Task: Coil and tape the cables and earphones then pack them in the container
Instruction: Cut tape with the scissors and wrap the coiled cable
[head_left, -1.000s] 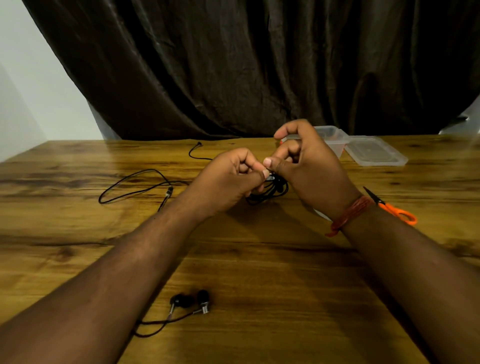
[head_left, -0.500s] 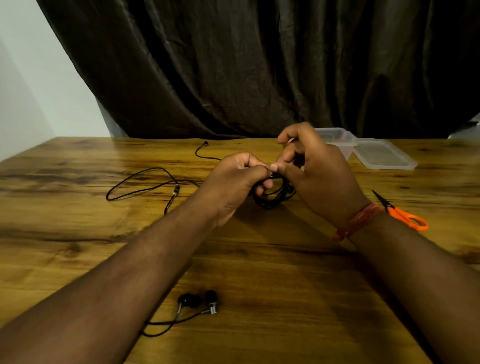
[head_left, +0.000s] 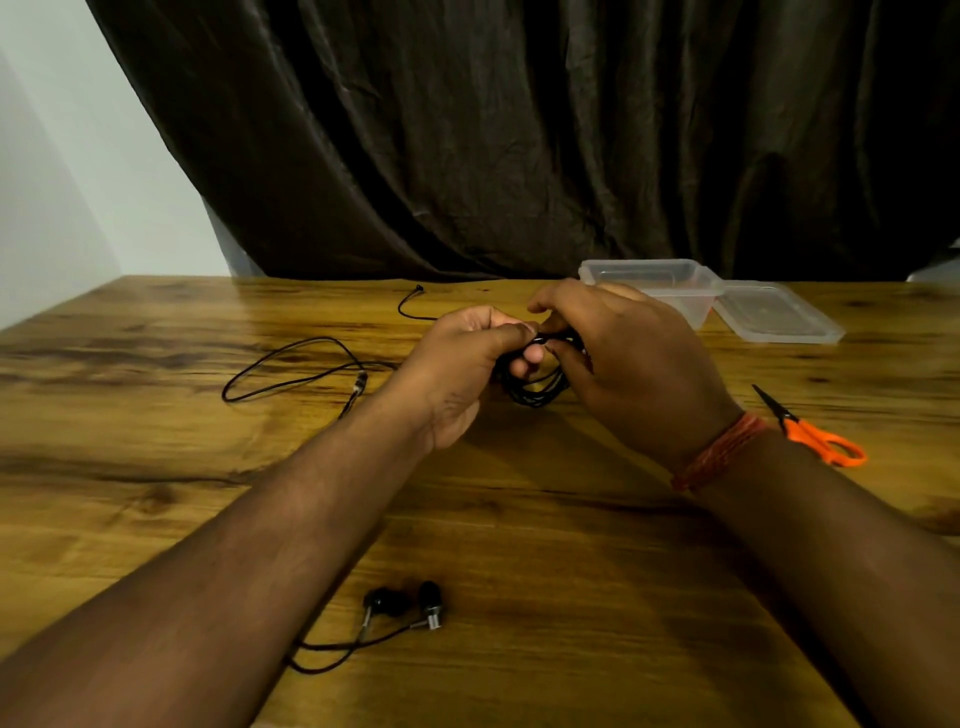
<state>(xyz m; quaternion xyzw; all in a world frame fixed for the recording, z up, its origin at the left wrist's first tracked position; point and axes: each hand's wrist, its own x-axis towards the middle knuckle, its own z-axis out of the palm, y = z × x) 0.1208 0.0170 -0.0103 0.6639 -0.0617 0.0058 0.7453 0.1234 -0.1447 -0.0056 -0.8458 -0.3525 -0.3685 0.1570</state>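
The fingers (head_left: 519, 332) of the left hand (head_left: 457, 369) are curled and pinch the black coil (head_left: 535, 387) at its top. The right hand (head_left: 634, 364) grasps the same coil from the right side, with its fingers bent around it. The coil is held between both hands, just above the table (head_left: 545, 519), in the middle. A loose cable (head_left: 301, 369) lies on the table to the left of the hands. The earphones (head_left: 405, 605) lie near, beside the left forearm. The clear container (head_left: 649, 280) stands far, behind the right hand, and its lid (head_left: 774, 317) lies just to the right of it. Orange scissors (head_left: 815, 436) lie at the right, beside the right wrist.
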